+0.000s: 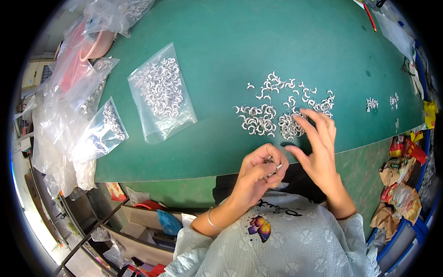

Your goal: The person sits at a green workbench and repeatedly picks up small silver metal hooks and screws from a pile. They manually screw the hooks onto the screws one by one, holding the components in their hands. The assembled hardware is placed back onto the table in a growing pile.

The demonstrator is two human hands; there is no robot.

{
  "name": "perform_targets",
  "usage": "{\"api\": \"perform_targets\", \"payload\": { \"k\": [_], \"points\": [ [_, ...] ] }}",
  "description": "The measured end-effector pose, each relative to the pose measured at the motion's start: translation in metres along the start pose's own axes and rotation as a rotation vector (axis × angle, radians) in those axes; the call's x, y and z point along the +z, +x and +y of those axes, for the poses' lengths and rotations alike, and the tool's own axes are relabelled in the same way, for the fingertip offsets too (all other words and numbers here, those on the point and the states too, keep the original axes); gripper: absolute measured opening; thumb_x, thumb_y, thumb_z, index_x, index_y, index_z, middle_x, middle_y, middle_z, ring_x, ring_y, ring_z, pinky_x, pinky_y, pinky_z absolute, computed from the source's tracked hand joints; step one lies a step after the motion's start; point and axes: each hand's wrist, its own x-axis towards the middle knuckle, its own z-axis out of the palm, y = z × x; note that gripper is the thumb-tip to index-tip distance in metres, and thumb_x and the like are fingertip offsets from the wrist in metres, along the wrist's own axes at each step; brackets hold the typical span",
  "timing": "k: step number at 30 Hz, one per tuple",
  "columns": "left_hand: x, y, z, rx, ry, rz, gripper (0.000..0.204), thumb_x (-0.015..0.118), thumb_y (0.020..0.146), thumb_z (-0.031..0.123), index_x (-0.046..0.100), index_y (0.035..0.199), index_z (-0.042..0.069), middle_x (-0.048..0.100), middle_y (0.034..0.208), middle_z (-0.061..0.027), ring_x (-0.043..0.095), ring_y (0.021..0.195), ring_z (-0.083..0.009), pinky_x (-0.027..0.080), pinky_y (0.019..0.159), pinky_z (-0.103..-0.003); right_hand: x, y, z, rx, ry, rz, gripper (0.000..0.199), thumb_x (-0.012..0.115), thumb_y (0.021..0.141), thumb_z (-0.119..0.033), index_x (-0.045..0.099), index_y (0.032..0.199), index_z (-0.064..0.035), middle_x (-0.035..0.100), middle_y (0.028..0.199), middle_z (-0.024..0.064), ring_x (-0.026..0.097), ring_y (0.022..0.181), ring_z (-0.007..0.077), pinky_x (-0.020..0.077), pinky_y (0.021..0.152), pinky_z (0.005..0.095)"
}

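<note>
Small silver crescent-shaped metal pieces (259, 121) lie in loose groups on the green tabletop, in front of me and slightly right. My left hand (258, 171) is curled at the table's near edge, with a few silver crescent pieces (275, 170) showing between its fingers. Over the nearest heap of crescent pieces (288, 125) reaches my right hand (320, 143), thumb and fingers apart, its index fingertip at the heap's right side. I see nothing held in it. Beside the right thumb tip is a small dark patch (287, 144) whose kind I cannot make out.
A clear bag of crescent pieces (161, 92) lies left of the heaps, with a smaller bag (110, 122) nearer the left edge. Plastic bags and a pink basket (98, 46) crowd that side. Two small clusters (372, 105) and a red pencil (370, 18) are at right.
</note>
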Motion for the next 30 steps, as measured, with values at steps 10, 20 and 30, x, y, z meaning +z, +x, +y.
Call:
{"api": "perform_targets", "payload": {
  "k": [10,20,30],
  "points": [
    [-0.001,-0.001,-0.001,-0.009,0.064,0.02,0.009,0.045,0.079,0.009,0.047,0.081,0.0,0.046,0.067,-0.0082,0.036,0.051,-0.009,0.028,0.043,-0.021,0.006,0.032,0.045,-0.078,-0.031,0.259,0.017,0.066,0.068,0.003,0.059,0.084,0.002,0.059,0.08,0.0124,0.054,0.073,0.0268,0.0435,0.065,0.0334],
    [-0.006,0.001,-0.008,-0.074,0.065,0.06,0.021,0.047,0.092,0.018,0.057,0.094,0.0,0.045,0.061,-0.0017,0.035,0.049,-0.0062,0.025,0.04,-0.019,-0.012,0.023,0.044,-0.058,-0.079,0.297,0.014,0.064,0.07,0.003,0.065,0.083,0.0004,0.059,0.076,0.0089,0.052,0.07,0.0203,0.0426,0.061,0.0279],
    [-0.003,0.003,-0.01,-0.043,0.134,0.142,0.017,0.05,0.09,0.014,0.057,0.096,0.0,0.04,0.06,0.0019,0.033,0.049,-0.0046,0.024,0.041,-0.018,-0.015,0.011,0.038,0.148,0.131,0.231,0.012,0.061,0.075,0.005,0.064,0.086,0.0017,0.06,0.075,0.0091,0.052,0.065,0.015,0.0422,0.059,0.0235]
  ]
}}
